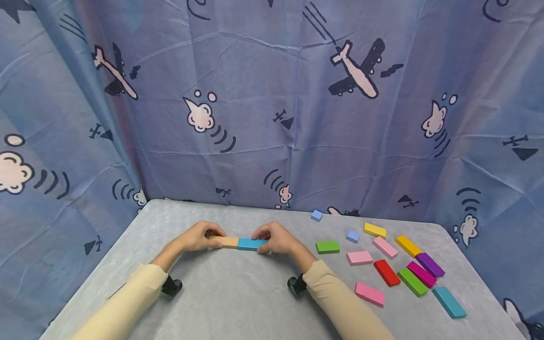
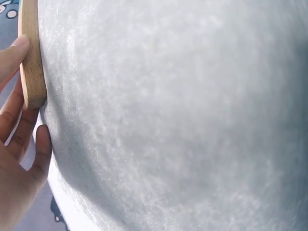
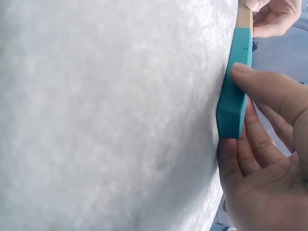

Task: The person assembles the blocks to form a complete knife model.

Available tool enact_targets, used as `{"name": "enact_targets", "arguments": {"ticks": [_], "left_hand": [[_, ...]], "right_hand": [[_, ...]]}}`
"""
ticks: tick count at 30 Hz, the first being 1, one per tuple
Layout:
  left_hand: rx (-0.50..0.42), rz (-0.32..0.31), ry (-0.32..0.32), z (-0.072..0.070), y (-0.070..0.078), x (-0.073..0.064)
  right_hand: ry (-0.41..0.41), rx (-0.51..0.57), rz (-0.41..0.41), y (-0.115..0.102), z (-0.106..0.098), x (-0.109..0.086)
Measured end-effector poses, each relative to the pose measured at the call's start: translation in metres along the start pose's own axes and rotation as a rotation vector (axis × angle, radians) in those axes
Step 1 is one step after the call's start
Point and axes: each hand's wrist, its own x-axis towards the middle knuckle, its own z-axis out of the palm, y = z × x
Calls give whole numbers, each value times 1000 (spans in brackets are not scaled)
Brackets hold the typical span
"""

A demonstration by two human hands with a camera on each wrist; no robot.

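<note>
Two flat wooden blocks lie end to end on the grey table (image 1: 221, 297). The left one is a natural wood-coloured block (image 1: 230, 242), also in the left wrist view, where its near end (image 2: 34, 77) shows wood grain. My left hand (image 1: 197, 237) pinches it between thumb and fingers. A blue block (image 1: 248, 244) meets its right end. My right hand (image 1: 278, 239) pinches this blue block, thumb on the near side and fingers behind. In the right wrist view the blue block (image 3: 234, 91) looks teal, with the other hand's fingertips beyond it.
Several coloured blocks lie scattered on the right side, among them a green block (image 1: 327, 247), a red block (image 1: 387, 273), a pink block (image 1: 369, 294) and a teal block (image 1: 449, 302). A small blue cube (image 1: 316, 216) sits near the back edge. A patterned curtain (image 1: 255, 118) hangs behind the table.
</note>
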Motion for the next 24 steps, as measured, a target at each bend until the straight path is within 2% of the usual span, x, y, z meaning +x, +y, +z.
{"name": "enact_targets", "arguments": {"ticks": [5,8,14,24], "left_hand": [[6,27,-5,0,0,0],[6,13,-6,0,2,-1],[2,-33,2,0,3,-2],[1,-33,-2,1,-2,-1]], "right_hand": [[-1,47,-34,4,-12,-9],[9,76,-52,9,-24,-18],[32,99,-17,19,-49,-42],[45,105,-9,31,-84,-80]]}}
